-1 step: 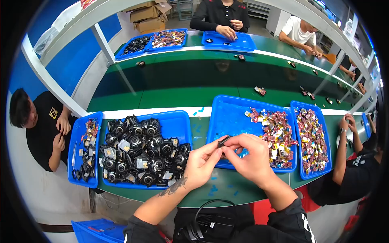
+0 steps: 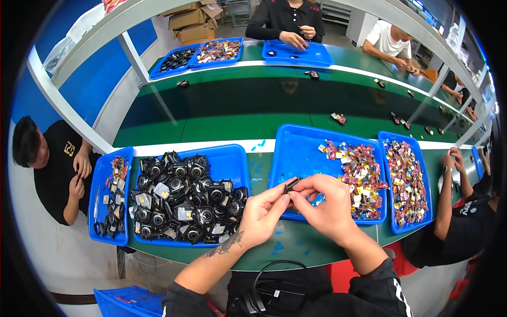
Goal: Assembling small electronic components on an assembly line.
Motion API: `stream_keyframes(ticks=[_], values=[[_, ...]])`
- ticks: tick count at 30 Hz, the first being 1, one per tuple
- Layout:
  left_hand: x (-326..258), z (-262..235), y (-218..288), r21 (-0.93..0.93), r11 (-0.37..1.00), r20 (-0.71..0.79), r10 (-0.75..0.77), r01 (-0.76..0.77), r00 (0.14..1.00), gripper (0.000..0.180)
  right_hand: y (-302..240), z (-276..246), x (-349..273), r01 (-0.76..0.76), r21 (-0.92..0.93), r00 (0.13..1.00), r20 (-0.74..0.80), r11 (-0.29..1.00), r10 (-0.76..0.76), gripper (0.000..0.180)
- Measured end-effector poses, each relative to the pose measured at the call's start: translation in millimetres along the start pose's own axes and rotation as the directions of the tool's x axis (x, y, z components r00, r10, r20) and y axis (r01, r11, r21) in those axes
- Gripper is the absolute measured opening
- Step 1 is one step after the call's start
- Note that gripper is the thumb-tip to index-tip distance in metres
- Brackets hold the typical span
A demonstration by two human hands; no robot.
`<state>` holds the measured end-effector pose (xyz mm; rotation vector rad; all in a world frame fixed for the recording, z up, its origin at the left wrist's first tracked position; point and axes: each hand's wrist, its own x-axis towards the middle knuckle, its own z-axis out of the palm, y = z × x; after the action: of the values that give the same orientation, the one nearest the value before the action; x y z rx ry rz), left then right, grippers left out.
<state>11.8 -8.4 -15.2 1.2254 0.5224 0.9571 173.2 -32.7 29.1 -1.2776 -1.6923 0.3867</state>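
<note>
My left hand and my right hand meet over the front edge of a blue tray. Between the fingertips of both is a small black part, mostly covered by the fingers, so its exact kind is hidden. Small red, yellow and white circuit pieces are heaped in the right half of that tray. To the left of my hands, a second blue tray holds a pile of black housings with round dials, like watch casings.
Another tray of circuit pieces stands at the right, and a narrow tray at the left. Beyond the trays runs a green conveyor belt with scattered pieces. Co-workers sit around, one opposite. A white frame post rises at left.
</note>
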Motion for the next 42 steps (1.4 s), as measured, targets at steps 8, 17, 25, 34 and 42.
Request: stream_keyframes(ticks=[8, 17, 25, 34, 42], values=[[3, -7, 2, -0.031, 1.000, 0.053, 0.001, 0.000, 0.999, 0.038, -2, -6, 2, -0.006, -0.037, 0.993, -0.116, 0.999, 0.002, 0.035], [3, 0, 4, -0.054, 0.996, -0.134, 0.061, -0.069, 0.989, 0.036, 18, -6, -3, -0.291, 0.463, 0.952, 0.055, 0.837, 0.301, 0.032], [7, 5, 9, -0.002, 0.974, -0.223, 0.219, -0.225, 0.950, 0.039, 17, -4, -9, -0.424, 0.582, 0.903, 0.215, 0.695, 0.371, 0.017], [4, -3, 20, 0.668, 0.691, -0.014, 0.382, -0.276, 0.924, 0.028, 21, -13, -12, -0.430, 0.617, 0.902, 0.324, 0.659, 0.284, 0.012], [2, -9, 20, 0.566, 0.823, -0.023, 0.066, -0.041, 0.998, 0.019, 22, -12, -13, -0.394, 0.493, 0.915, 0.293, 0.776, 0.279, 0.013]])
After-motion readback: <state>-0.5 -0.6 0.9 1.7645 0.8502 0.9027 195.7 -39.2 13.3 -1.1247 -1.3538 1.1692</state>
